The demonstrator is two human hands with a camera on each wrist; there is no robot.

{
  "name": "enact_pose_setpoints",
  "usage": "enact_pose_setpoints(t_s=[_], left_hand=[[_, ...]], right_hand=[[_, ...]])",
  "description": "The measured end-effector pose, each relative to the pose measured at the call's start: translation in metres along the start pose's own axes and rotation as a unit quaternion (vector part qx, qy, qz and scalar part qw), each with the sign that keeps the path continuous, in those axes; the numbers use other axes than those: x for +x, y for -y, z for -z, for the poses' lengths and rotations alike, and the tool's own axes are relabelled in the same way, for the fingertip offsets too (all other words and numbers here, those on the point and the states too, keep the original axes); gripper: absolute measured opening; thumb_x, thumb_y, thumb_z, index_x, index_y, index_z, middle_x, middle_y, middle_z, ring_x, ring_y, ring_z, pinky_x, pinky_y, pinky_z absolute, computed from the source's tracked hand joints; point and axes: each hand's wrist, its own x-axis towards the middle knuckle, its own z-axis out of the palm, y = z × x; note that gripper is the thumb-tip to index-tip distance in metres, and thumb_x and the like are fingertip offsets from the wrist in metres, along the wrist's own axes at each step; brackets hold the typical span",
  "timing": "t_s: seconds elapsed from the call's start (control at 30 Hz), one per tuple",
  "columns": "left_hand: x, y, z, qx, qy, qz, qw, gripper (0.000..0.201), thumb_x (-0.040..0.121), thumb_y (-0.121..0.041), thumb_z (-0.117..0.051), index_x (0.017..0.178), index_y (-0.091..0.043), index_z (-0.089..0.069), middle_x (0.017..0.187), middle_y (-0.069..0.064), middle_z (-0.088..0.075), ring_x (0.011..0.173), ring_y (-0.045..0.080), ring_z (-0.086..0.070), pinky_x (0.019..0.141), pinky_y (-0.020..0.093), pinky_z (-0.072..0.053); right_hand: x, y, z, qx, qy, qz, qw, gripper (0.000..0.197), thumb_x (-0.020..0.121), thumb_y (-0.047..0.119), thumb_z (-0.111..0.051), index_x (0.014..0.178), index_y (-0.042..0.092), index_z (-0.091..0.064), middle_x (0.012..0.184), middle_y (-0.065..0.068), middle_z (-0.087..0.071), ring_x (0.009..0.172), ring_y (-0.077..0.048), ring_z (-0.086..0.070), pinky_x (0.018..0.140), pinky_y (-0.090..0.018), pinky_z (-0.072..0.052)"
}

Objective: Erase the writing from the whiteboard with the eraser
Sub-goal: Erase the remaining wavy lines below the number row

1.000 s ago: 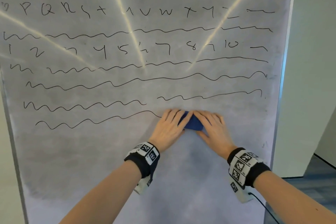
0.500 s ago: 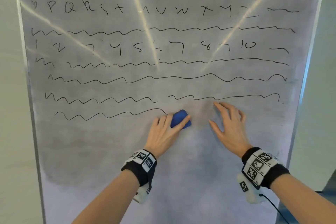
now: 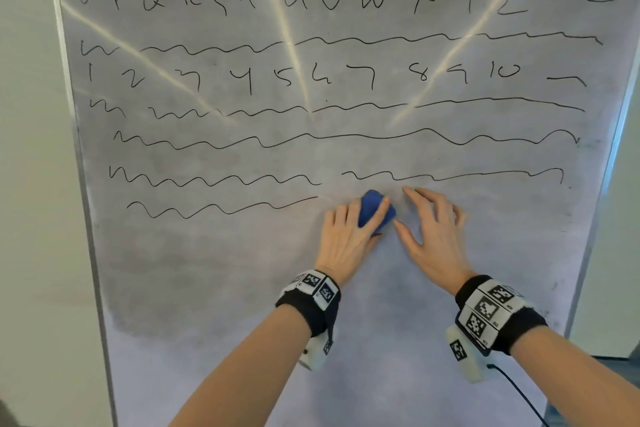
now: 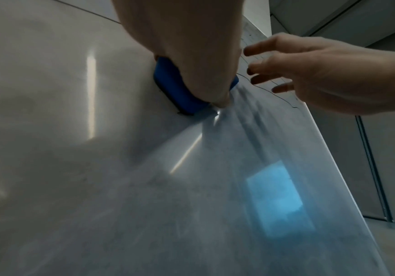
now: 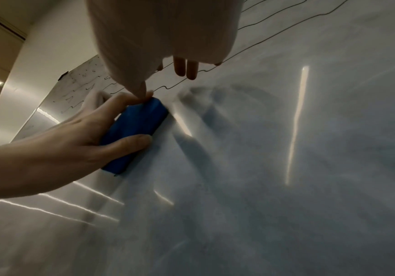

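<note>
Left hand (image 3: 349,236) now alone grips blue eraser (image 3: 375,211) on whiteboard (image 3: 207,288), moved right of bottom squiggle (image 3: 221,208); right hand (image 3: 433,232) released, fingers spread; most writing remains.

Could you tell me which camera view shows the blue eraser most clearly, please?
The right wrist view: the eraser shows its long side and top there, with the left hand gripping it against the whiteboard. In the head view fingers cover much of it; in the left wrist view only its edge shows.
</note>
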Motion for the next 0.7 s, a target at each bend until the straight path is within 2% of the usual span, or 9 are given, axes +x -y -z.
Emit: enact_pose_setpoints(t_s=[0.1,0.17,0.27,0.33,0.47,0.57,0.63,0.7], left_hand=[[-0.003,0.014,0.004,0.007,-0.004,-0.019,1.0,0.06,0.085,-0.037,-0.059,0.141,-0.03,-0.04,0.106,0.01,-0.053,0.076,0.026,-0.048,0.063,0.036,-0.039],[-0.016,0.042,0.007,0.014,-0.014,0.005,1.0,0.056,0.086,-0.036,-0.053,0.141,-0.03,-0.04,0.107,0.011,-0.05,0.077,0.027,-0.047,0.063,0.036,-0.038],[-0.048,0.091,0.01,0.016,-0.033,0.074,0.997,0.065,0.084,-0.036,-0.068,0.141,-0.028,-0.039,0.112,0.016,-0.05,0.079,0.031,-0.05,0.066,0.038,-0.042],[-0.063,0.113,0.01,0.017,-0.041,0.111,0.993,0.067,0.084,-0.037,-0.07,0.141,-0.025,-0.039,0.116,0.019,-0.049,0.081,0.034,-0.053,0.07,0.039,-0.045],[-0.057,0.104,0.01,-0.016,-0.023,0.154,0.988,0.056,0.091,-0.043,-0.048,0.142,-0.022,-0.036,0.117,0.025,-0.055,0.083,0.035,-0.055,0.069,0.04,-0.046],[-0.038,0.077,0.007,-0.028,-0.013,0.118,0.993,0.059,0.087,-0.043,-0.05,0.142,-0.024,-0.036,0.117,0.021,-0.052,0.08,0.033,-0.054,0.069,0.038,-0.045],[-0.026,0.056,0.003,-0.024,-0.016,0.072,0.997,0.065,0.084,-0.041,-0.061,0.142,-0.026,-0.037,0.116,0.015,-0.047,0.079,0.03,-0.052,0.068,0.036,-0.043],[-0.017,0.039,0.002,-0.022,-0.012,0.027,0.999,0.069,0.081,-0.038,-0.07,0.143,-0.026,-0.042,0.112,0.013,-0.05,0.077,0.028,-0.049,0.066,0.035,-0.04]], right_hand=[[0.004,0.012,-0.005,-0.001,0.003,0.005,1.0,0.053,0.089,0.043,-0.049,0.137,0.022,-0.042,0.128,-0.003,-0.048,0.117,-0.02,-0.048,0.099,-0.044,-0.031],[0.008,0.017,-0.007,0.003,0.003,0.001,1.0,0.053,0.088,0.042,-0.048,0.136,0.022,-0.044,0.126,-0.004,-0.049,0.116,-0.021,-0.049,0.099,-0.045,-0.031],[0.01,0.023,-0.01,0.004,0.006,0.004,1.0,0.053,0.089,0.042,-0.047,0.136,0.02,-0.045,0.126,-0.004,-0.049,0.117,-0.021,-0.048,0.1,-0.045,-0.029],[0.01,0.027,-0.011,0.005,0.008,0.008,1.0,0.052,0.089,0.042,-0.046,0.137,0.02,-0.044,0.127,-0.004,-0.048,0.118,-0.02,-0.046,0.101,-0.044,-0.027],[0.01,0.036,-0.013,0.002,0.0,0.011,1.0,0.051,0.09,0.041,-0.047,0.136,0.02,-0.044,0.128,-0.005,-0.047,0.117,-0.021,-0.046,0.101,-0.044,-0.026],[0.009,0.043,-0.013,-0.001,-0.005,0.007,1.0,0.051,0.09,0.04,-0.048,0.136,0.021,-0.043,0.128,-0.005,-0.047,0.117,-0.022,-0.047,0.101,-0.047,-0.029],[0.008,0.047,-0.013,-0.003,-0.011,0.004,1.0,0.05,0.09,0.04,-0.048,0.136,0.022,-0.042,0.128,-0.006,-0.047,0.117,-0.022,-0.048,0.1,-0.048,-0.031],[0.008,0.051,-0.013,-0.006,-0.016,0.004,1.0,0.049,0.091,0.04,-0.048,0.136,0.022,-0.041,0.128,-0.006,-0.048,0.116,-0.021,-0.048,0.099,-0.048,-0.032]])
